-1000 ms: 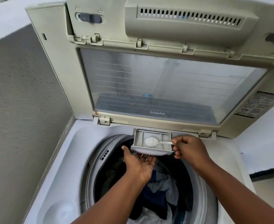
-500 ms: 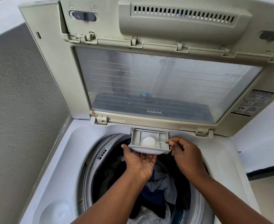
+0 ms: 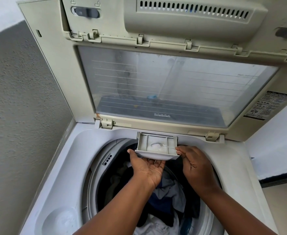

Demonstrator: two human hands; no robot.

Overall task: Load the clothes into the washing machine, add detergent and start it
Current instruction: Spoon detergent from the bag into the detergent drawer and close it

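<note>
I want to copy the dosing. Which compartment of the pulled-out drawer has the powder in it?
The wide middle compartment of the detergent drawer, where the spoon held by the right hand lies tipped. The narrow compartments on either side look bare.

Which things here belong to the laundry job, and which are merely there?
Job: detergent drawer, spoon with powder, clothes in the drum, raised lid, left hand, right hand.
Merely there: grey wall, warning label.

Clothes (image 3: 166,197) partly hidden under both forearms, cut off at the near edge. Warning label (image 3: 266,106) print too small to read.
</note>
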